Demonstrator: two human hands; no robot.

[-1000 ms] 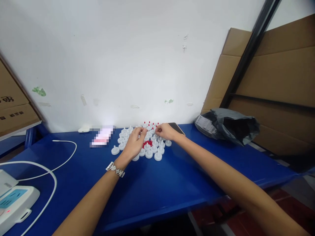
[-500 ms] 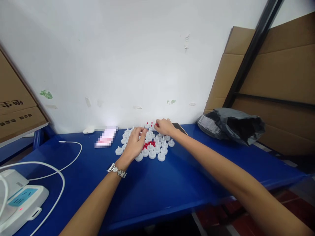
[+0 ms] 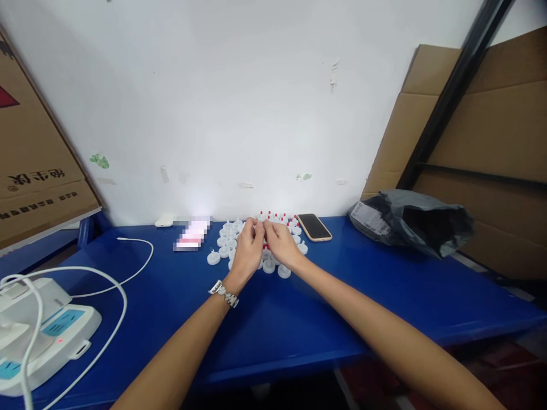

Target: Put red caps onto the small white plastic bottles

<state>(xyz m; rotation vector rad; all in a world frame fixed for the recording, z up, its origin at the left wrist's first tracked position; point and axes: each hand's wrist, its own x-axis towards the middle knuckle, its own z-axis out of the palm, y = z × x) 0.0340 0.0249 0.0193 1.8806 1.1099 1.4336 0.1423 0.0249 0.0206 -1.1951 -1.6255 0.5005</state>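
Observation:
My left hand (image 3: 249,246), with a metal-banded watch on its wrist, and my right hand (image 3: 281,244) meet over a cluster of white nozzle caps. Both sets of fingers are closed and pressed close together at the tips; whatever they pinch is hidden. One white nozzle cap (image 3: 213,258) stands at the cluster's left edge, spout up. Behind the hands several caps carry small red tips (image 3: 269,213) on their spouts. Loose red tips (image 3: 265,246) show partly between my hands, and the hands cover the middle of the cluster.
A phone (image 3: 315,227) lies right of the caps on the blue table (image 3: 273,319). A grey plastic bag (image 3: 410,219) is farther right, by cardboard (image 3: 395,125). At left are a power strip (image 3: 77,327), a white cable (image 3: 145,267), a blurred-out flat item (image 3: 194,234) and a white case (image 3: 164,221).
My right hand has come left and nearer from the back of the cluster to meet my left hand. The phone it partly covered now shows fully. The view has shifted slightly.

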